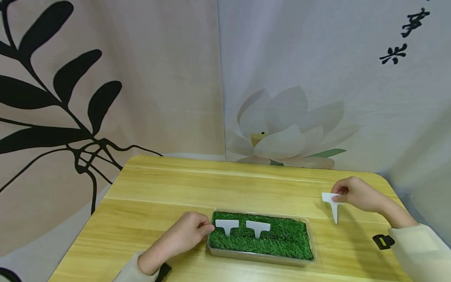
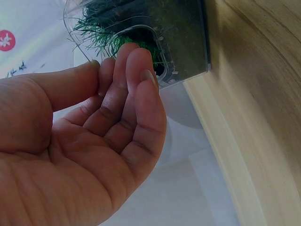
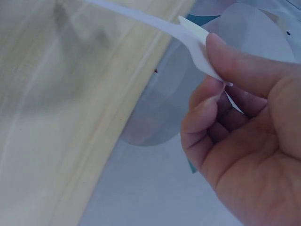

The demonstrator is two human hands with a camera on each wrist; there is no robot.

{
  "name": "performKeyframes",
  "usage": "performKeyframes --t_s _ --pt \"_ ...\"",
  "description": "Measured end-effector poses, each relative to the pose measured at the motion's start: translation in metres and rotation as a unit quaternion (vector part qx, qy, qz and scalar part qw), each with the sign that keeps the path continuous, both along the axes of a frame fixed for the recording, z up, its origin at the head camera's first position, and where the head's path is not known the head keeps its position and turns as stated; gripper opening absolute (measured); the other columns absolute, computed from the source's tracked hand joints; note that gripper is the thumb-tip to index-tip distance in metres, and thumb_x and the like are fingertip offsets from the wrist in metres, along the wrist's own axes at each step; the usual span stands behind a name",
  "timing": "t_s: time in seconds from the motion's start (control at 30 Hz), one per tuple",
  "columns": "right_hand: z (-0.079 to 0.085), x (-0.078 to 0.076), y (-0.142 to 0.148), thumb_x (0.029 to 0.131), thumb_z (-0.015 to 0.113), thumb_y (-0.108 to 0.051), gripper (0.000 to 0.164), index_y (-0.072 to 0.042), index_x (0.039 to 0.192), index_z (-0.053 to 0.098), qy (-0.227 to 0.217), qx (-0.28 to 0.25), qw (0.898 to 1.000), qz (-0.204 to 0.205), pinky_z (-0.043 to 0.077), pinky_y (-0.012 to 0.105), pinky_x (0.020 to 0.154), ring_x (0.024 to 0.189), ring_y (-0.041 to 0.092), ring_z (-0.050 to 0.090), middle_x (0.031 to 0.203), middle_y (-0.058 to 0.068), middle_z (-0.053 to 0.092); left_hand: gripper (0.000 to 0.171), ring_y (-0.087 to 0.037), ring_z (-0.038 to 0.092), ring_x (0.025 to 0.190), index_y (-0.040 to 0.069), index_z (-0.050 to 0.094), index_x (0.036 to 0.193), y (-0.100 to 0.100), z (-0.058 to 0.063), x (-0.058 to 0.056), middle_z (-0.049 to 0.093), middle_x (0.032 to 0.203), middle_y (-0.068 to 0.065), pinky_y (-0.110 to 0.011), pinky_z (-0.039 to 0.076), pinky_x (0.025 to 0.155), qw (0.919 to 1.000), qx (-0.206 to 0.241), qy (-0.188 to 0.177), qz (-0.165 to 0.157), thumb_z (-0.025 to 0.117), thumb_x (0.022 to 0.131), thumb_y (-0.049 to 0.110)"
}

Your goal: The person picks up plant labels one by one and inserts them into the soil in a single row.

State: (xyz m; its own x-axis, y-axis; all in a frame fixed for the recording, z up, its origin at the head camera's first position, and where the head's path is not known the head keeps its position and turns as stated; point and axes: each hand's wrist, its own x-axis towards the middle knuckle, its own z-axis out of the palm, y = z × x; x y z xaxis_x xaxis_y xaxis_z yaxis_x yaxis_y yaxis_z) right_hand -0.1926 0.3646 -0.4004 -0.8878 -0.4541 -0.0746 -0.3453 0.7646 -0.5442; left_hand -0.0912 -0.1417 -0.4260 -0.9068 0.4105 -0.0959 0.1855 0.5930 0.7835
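My right hand (image 1: 359, 196) pinches a white T-shaped plant label (image 1: 332, 204) by its wide top, with the pointed stem hanging down over the table's right side. In the right wrist view, the thumb and curled fingers hold the label's head (image 3: 200, 52). My left hand (image 1: 188, 232) is at the left end of a clear plastic tray (image 1: 260, 257) of green artificial grass (image 1: 285, 241), its thumb and forefinger pinching the rim. Two more white labels, a left one (image 1: 227, 224) and a right one (image 1: 258, 226), stand upright in the grass.
The wooden table (image 1: 169, 184) has rounded back corners. A printed cloth backdrop (image 1: 176, 78) hangs behind it. Dark straps show at both wrists, and the right one (image 1: 383, 241) hangs beside the pale sleeve (image 1: 419, 246).
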Motion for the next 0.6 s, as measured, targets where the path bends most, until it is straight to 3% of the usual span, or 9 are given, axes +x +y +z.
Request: performKeyframes --t_s 0.27,0.47,0.6 --pt "0.012 0.01 -0.002 0.093 0.081 -0.014 0.013 -0.013 0.084 0.071 0.058 0.023 0.996 -0.068 0.041 0.028 0.06 0.066 0.009 0.049 0.077 -0.002 0.062 0.034 -0.006 0.036 0.051 0.003 0.063 0.07 0.0 0.0 0.0 0.045 0.058 0.008 -0.022 0.033 0.05 1.0 0.001 0.0 0.001 0.067 0.103 0.01" --pt "0.021 0.019 -0.003 0.098 0.077 -0.022 0.012 -0.012 0.093 0.077 0.105 0.029 0.988 -0.11 0.044 0.029 0.062 0.07 0.009 0.054 0.083 -0.002 0.067 0.034 -0.007 0.037 0.052 0.004 0.062 0.069 0.0 0.0 0.0 0.045 0.058 0.008 -0.022 0.033 0.05 1.0 0.002 0.0 0.002 0.067 0.103 0.01" --pt "0.025 0.024 -0.003 0.101 0.073 -0.019 0.014 -0.006 0.101 0.078 0.139 0.015 0.983 -0.118 0.045 0.028 0.059 0.069 0.009 0.057 0.086 -0.001 0.071 0.034 -0.006 0.037 0.052 0.004 0.062 0.069 0.0 -0.001 0.0 0.045 0.058 0.009 -0.021 0.033 0.05 1.0 0.002 0.002 0.002 0.067 0.103 0.01"
